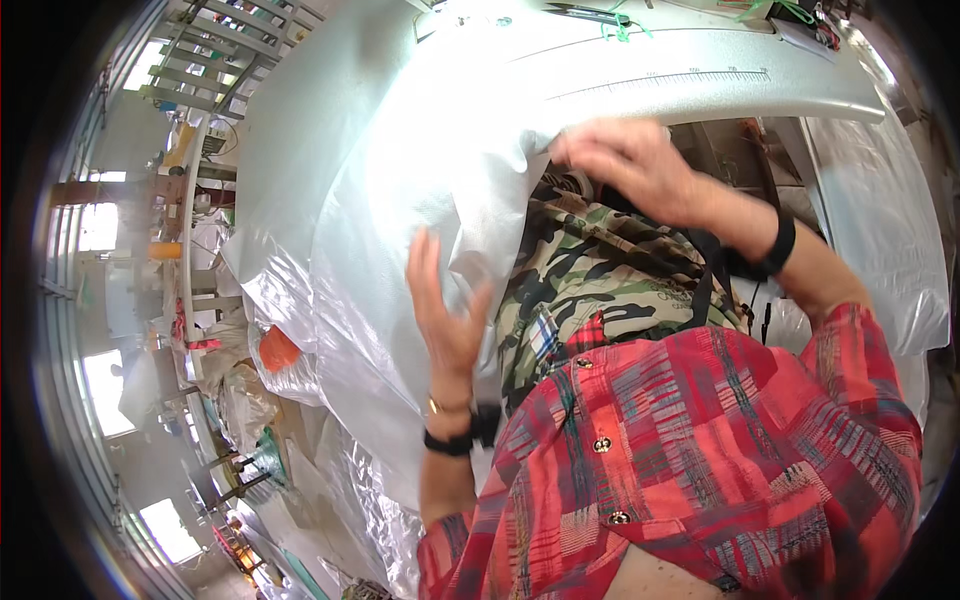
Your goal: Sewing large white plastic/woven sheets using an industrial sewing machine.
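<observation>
A large sheet of thin white material (400,170) with a soft sheen spreads over the table and hangs down its near side in folds. My right hand (640,170) is at the sheet's near edge, its fingers curled and slightly blurred, with the material bunched up at their tips. Lower and to the left, my left hand (447,310) is held over the hanging part of the sheet. Its fingers point upward with the thumb apart, and nothing is in them. Whether its palm touches the material I cannot tell.
A printed ruler scale (690,78) runs along the table's near right edge. Dark pointed tools with green ties (600,15) lie at the back. Clear plastic film (285,300) hangs at the left by an orange piece (279,349). More film (880,220) hangs at the right.
</observation>
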`<state>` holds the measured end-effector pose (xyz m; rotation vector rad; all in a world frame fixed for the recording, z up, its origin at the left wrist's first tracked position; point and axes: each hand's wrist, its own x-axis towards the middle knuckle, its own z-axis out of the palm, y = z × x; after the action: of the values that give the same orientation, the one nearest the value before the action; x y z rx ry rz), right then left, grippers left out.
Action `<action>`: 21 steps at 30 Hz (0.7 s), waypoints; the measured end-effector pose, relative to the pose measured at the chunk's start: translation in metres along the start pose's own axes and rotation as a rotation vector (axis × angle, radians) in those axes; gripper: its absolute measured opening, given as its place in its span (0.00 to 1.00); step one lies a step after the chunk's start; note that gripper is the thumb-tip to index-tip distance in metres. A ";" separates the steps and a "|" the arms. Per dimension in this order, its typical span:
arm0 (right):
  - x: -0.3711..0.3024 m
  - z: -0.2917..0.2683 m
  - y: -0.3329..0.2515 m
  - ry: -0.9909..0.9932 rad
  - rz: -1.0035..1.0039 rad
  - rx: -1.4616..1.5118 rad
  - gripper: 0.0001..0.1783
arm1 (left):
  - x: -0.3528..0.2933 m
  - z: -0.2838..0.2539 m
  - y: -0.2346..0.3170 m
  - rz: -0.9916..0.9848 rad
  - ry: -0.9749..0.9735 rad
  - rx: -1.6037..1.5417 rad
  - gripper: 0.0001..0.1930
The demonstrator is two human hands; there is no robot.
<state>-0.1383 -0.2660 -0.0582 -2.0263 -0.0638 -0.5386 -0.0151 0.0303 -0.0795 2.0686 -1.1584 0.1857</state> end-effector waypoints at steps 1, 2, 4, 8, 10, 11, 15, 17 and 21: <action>-0.014 0.007 0.006 -0.076 0.111 0.024 0.18 | -0.040 -0.002 0.000 -0.057 0.031 0.110 0.37; -0.024 0.018 0.014 -0.135 0.127 0.082 0.17 | -0.076 0.000 -0.003 -0.146 0.045 0.168 0.37; -0.026 0.034 0.042 -0.093 0.292 0.038 0.18 | -0.134 0.006 -0.015 -0.362 0.031 0.300 0.36; 0.003 0.069 0.100 0.198 0.170 -0.014 0.23 | -0.201 0.032 -0.052 -0.669 -0.095 0.499 0.26; 0.032 0.077 0.121 -0.099 0.057 -0.247 0.26 | -0.206 0.048 -0.080 -0.784 -0.101 0.370 0.23; 0.038 0.082 0.127 -0.317 0.017 -0.435 0.28 | -0.207 0.054 -0.090 -0.907 -0.108 0.248 0.20; 0.043 0.097 0.136 0.018 0.293 0.497 0.33 | -0.195 0.031 -0.079 -0.681 0.074 0.185 0.16; 0.037 0.100 0.133 0.056 0.381 0.460 0.28 | -0.180 -0.017 -0.037 -0.497 0.317 0.334 0.20; 0.028 0.091 0.086 -0.039 0.404 0.416 0.23 | -0.145 -0.151 0.056 -0.242 0.637 0.602 0.27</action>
<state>-0.0587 -0.2373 -0.1548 -1.5847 0.1928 -0.2063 -0.1099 0.2116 -0.0081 2.3560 -0.4805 1.0944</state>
